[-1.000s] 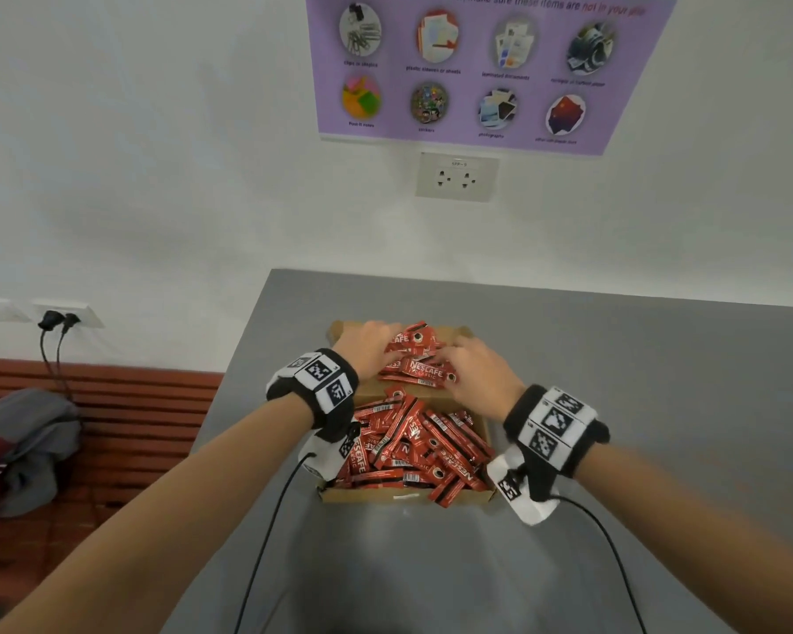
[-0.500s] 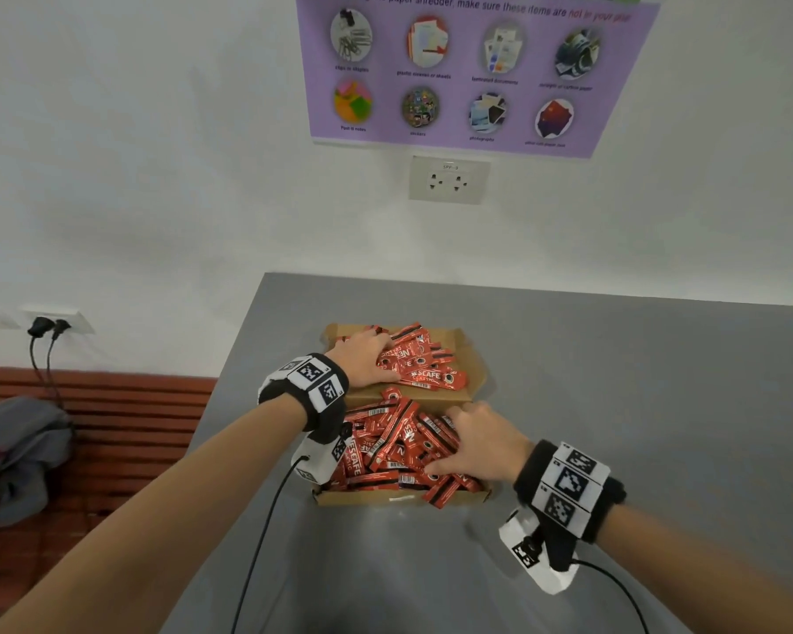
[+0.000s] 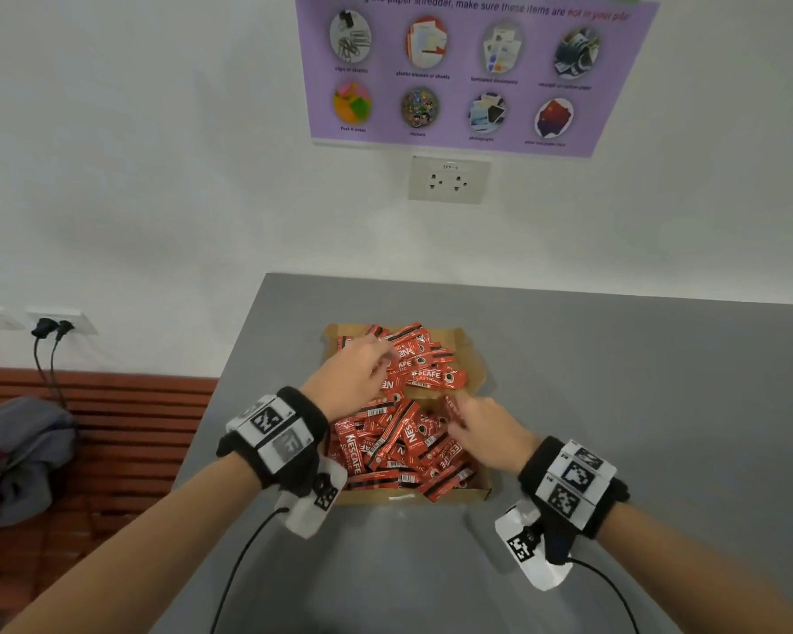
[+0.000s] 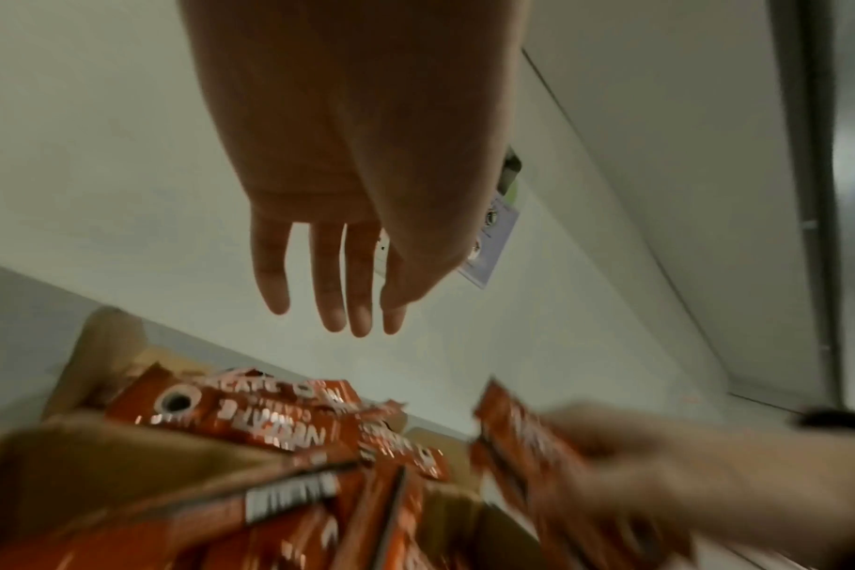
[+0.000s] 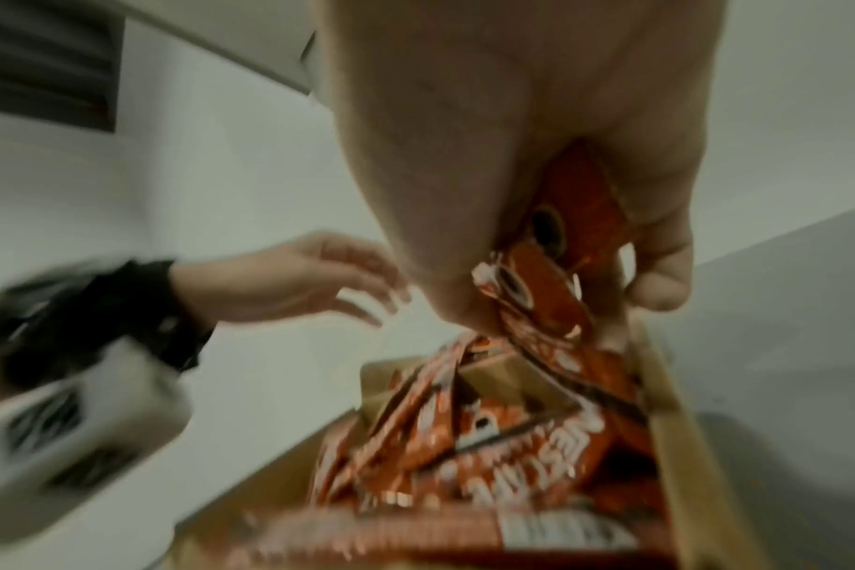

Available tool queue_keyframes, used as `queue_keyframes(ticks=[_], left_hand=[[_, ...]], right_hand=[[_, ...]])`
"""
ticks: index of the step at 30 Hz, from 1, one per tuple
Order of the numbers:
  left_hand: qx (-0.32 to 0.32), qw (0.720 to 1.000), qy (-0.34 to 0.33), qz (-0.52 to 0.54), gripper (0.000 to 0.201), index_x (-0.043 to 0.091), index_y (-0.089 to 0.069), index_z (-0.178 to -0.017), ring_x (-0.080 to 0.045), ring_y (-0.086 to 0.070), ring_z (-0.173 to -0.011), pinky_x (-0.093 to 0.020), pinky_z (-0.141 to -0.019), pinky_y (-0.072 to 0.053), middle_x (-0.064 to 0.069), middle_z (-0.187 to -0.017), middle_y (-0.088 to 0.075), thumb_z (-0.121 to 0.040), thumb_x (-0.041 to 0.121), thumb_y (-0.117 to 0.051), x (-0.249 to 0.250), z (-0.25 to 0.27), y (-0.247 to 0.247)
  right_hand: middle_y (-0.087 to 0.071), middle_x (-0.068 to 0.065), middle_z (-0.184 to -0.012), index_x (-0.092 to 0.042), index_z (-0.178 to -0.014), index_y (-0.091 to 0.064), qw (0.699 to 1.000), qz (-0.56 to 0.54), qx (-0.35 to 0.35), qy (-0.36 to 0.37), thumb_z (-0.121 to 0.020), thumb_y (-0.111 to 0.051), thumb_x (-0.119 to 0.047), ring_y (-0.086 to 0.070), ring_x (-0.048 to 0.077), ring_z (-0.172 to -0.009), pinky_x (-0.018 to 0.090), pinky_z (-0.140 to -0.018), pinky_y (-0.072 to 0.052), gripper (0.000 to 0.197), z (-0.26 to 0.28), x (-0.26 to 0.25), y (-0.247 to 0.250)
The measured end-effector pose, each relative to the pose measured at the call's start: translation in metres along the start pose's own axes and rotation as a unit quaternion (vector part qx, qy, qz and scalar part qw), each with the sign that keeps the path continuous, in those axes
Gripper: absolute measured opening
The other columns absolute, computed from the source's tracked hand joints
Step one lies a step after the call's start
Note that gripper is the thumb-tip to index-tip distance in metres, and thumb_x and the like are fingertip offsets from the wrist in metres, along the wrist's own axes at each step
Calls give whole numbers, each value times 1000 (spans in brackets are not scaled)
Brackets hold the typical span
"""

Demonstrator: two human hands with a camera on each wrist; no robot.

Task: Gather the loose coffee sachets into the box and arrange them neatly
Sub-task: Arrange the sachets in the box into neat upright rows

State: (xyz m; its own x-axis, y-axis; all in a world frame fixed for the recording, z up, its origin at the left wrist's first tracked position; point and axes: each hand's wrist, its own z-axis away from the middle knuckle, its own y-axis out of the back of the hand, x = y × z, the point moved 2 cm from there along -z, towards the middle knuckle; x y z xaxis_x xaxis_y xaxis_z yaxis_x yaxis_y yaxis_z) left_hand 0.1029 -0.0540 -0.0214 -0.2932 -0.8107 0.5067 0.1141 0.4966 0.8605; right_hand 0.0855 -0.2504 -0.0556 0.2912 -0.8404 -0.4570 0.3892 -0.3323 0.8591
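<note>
Right hand (image 3: 486, 432) lifted sachets (image 5: 557, 277) — box (image 3: 474, 359) (cardboard) heaped red.

Even, soft indoor light in the head view; both wrist views dim, motion-blurred, with wide-angle bending at the edges.

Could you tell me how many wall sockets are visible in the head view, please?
2: one white wall socket under the purple poster, and one wall socket low at left with black plugs in it.
</note>
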Motion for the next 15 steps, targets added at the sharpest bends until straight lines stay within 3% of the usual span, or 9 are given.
queue_keyframes(ticks=[2,4,6,8,10,12,15], left_hand=[[-18,1000,-12,19,24,19,-58,-115,-3,-52,-100,-17,-89,-43,6,-115,-54,-97,15,-44,8,15,-6],[-55,998,-37,14,23,19,-59,-113,-3,-53,-97,-20,-91,-46,6,-112,-56,-96,16,-44,17,26,-14],[-80,995,-52,-4,24,19,-60,-114,-6,-53,-98,-22,-91,-46,6,-112,-55,-96,16,-44,25,34,-21],[-78,996,-49,-17,25,19,-59,-115,-9,-52,-102,-23,-92,-44,5,-115,-54,-97,16,-43,26,34,-26],[-54,996,-48,-51,27,19,-58,-118,-10,-48,-110,-25,-97,-40,4,-119,-52,-97,16,-41,23,29,-28],[-14,994,-47,-97,29,19,-55,-121,-11,-41,-118,-28,-102,-35,4,-125,-48,-97,17,-40,18,23,-28],[2,992,-22,-123,29,18,-52,-122,-14,-37,-122,-32,-103,-34,1,-128,-44,-95,18,-42,9,15,-32]], right_hand=[[-60,6,-89,-10,-99,-41,998,-60,22,19,-96,-44,-11,-62,18,-73,26,-62,-53,4,7,-2,16],[-59,-1,-84,-15,-100,-36,993,-114,23,37,-96,-42,-6,-62,8,-69,20,-59,-52,12,12,-1,26],[-55,-8,-82,-16,-103,-36,993,-100,-18,54,-95,-42,-3,-56,-7,-60,12,-54,-46,16,16,0,25],[-58,-6,-91,-14,-108,-45,993,-77,-53,70,-92,-49,-6,-56,-10,-64,9,-59,-46,18,17,5,18],[-59,-5,-104,-13,-116,-50,991,-42,-78,97,-83,-66,-19,-60,-1,-83,14,-72,-50,38,15,6,11],[-53,-5,-115,-19,-125,-47,985,76,-96,120,-71,-75,-37,-55,9,-99,25,-84,-50,63,10,6,5],[-42,1,-117,-17,-129,-43,964,207,-103,130,-69,-73,-42,-52,18,-99,33,-83,-50,71,4,0,-4]])
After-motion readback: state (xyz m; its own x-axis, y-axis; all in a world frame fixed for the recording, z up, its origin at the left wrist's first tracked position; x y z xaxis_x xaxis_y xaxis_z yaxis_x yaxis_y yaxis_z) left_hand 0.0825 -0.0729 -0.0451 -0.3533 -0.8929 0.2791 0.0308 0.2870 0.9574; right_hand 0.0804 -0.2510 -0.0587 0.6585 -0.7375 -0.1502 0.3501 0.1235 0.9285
